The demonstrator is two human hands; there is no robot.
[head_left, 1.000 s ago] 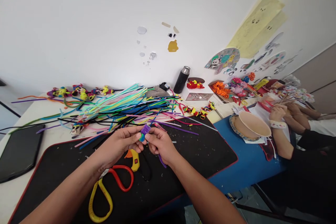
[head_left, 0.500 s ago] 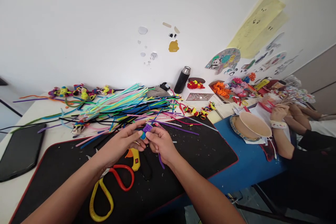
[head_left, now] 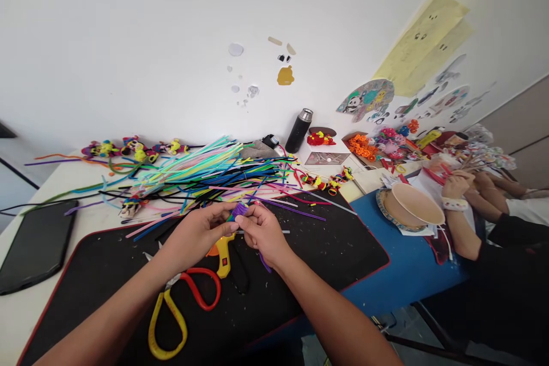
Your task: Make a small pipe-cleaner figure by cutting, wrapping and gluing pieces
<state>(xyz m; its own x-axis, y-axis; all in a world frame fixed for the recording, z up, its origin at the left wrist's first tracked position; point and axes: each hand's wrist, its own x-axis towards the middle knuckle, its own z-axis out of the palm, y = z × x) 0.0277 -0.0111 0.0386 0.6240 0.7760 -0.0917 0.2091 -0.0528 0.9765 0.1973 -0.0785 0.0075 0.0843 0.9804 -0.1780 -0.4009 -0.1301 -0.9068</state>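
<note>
Between my two hands is a small purple, green and blue pipe cleaner piece (head_left: 239, 211), partly covered by my fingers. My left hand (head_left: 206, 233) grips it from the left side. With thumb and fingers pinched, my right hand (head_left: 262, 233) holds its right side, and a purple pipe cleaner end (head_left: 265, 263) hangs below that hand. Just under my hands lies a yellow glue gun (head_left: 223, 257) on the black mat (head_left: 317, 274). Scissors with one red and one yellow handle (head_left: 168, 326) rest under my left forearm, which hides part of them.
A heap of coloured pipe cleaners (head_left: 201, 171) spreads behind the mat. Finished pipe cleaner figures (head_left: 139, 150) line the wall. A black flask (head_left: 299, 130) stands beside a white box (head_left: 328, 153). At left lies a black tablet (head_left: 38, 246); at right, a bowl (head_left: 418, 206) near another person's arm (head_left: 467, 234).
My left hand has shifted its grip, its fingers now more curled around the piece. The piece has turned slightly, and my right hand stays nearly in place.
</note>
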